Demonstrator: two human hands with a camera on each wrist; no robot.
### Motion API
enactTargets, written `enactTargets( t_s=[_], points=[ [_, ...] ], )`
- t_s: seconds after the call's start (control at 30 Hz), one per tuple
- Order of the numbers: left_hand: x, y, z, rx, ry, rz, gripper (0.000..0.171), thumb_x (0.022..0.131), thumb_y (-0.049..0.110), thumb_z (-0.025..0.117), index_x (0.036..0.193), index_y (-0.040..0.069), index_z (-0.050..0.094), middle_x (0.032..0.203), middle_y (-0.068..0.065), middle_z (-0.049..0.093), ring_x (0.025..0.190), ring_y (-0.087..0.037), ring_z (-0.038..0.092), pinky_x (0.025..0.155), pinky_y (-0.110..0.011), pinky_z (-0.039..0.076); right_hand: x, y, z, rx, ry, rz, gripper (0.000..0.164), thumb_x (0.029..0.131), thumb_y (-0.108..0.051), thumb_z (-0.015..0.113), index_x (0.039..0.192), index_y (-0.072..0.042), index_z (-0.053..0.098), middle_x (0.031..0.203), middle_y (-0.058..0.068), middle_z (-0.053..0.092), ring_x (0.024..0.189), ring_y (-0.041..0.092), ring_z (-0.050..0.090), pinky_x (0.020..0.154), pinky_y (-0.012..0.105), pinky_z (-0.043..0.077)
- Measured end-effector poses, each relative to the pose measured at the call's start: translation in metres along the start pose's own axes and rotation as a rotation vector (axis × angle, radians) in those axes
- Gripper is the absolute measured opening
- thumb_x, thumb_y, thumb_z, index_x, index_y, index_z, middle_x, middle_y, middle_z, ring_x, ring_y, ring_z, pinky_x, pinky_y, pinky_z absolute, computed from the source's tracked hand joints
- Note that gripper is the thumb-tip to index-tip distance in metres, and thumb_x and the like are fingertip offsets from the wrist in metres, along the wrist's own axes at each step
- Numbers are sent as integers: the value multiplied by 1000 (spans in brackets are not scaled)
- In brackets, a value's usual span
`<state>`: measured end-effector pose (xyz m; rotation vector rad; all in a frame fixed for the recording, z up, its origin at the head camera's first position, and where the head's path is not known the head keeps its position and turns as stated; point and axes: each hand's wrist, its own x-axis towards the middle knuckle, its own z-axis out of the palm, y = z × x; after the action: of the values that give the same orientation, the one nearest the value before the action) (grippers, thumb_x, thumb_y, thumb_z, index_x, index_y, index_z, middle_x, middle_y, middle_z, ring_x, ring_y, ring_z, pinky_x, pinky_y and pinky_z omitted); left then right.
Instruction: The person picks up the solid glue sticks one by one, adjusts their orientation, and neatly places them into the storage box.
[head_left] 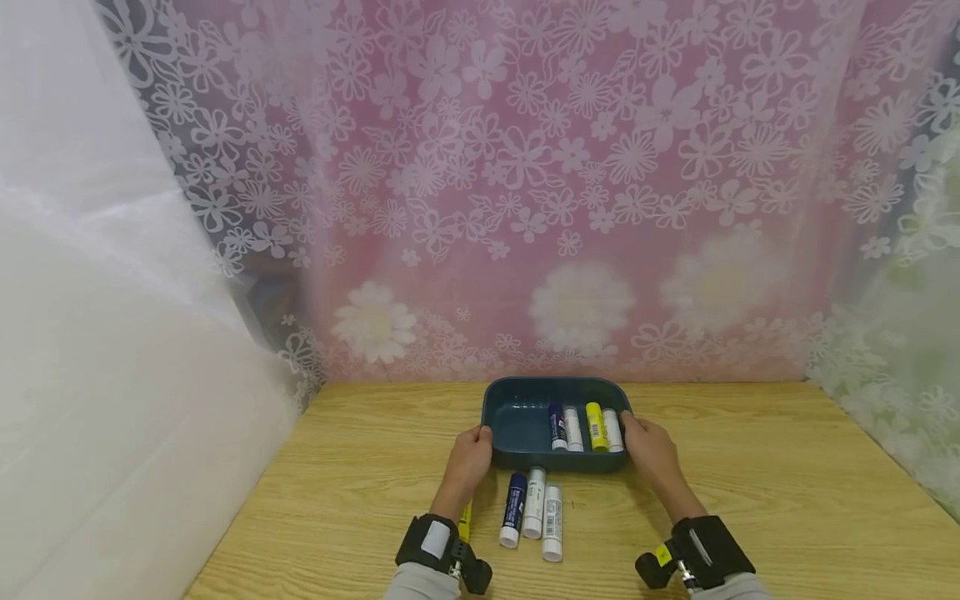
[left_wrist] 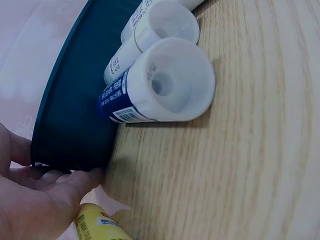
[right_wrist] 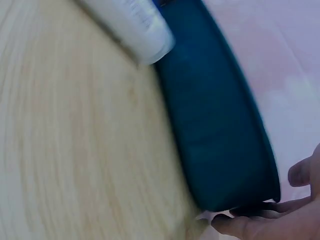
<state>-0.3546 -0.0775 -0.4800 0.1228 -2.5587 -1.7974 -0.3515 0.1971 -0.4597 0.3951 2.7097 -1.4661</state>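
Note:
Both hands hold a dark teal rectangular tray [head_left: 517, 429] by its two short ends. My left hand [head_left: 471, 458] grips the left end, thumb on the rim and fingers beneath, as the left wrist view shows. At the opposite end my right hand [head_left: 654, 450] grips in the same way, with fingertips under the corner in the right wrist view. In the tray's right half lie a navy glue stick [head_left: 557, 425], a yellow glue stick [head_left: 596, 427] and two white ones. Before the tray's front wall lie another navy glue stick [head_left: 513, 508] and two white glue sticks [head_left: 552, 523].
Another yellow glue stick [head_left: 465, 523] lies by the left wrist, partly hidden behind it. A wood-grain table [head_left: 360, 492] carries everything. Flowered curtain sheeting [head_left: 570, 167] hangs along its back edge, and a white sheet [head_left: 112, 375] hangs at the left.

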Motion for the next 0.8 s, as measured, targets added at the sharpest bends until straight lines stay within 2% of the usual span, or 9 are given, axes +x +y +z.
enactTargets(
  t_s=[0.33,0.6,0.8],
  points=[
    [1,-2,1,-8,-11,-13,45,110,26,39,143,0,56,147,-20,55,141,-41,46,114,-62,36,-1,2,2,96,5,38,63,106,-34,33,153,8,33,158,33,31,147,50,27,120,60,26],
    [3,0,0,-2,-2,-24,45,110,28,40,143,2,56,147,-19,55,141,-40,47,114,-63,36,-1,7,0,165,-54,29,64,108,-32,31,156,9,23,162,33,20,151,50,14,123,60,16],
    [2,0,0,-1,-7,-26,44,110,26,40,141,1,58,147,-19,56,141,-40,47,113,-63,37,-3,10,1,184,-51,20,62,109,-32,30,156,9,24,163,32,21,152,49,14,124,58,16]
  ],
)
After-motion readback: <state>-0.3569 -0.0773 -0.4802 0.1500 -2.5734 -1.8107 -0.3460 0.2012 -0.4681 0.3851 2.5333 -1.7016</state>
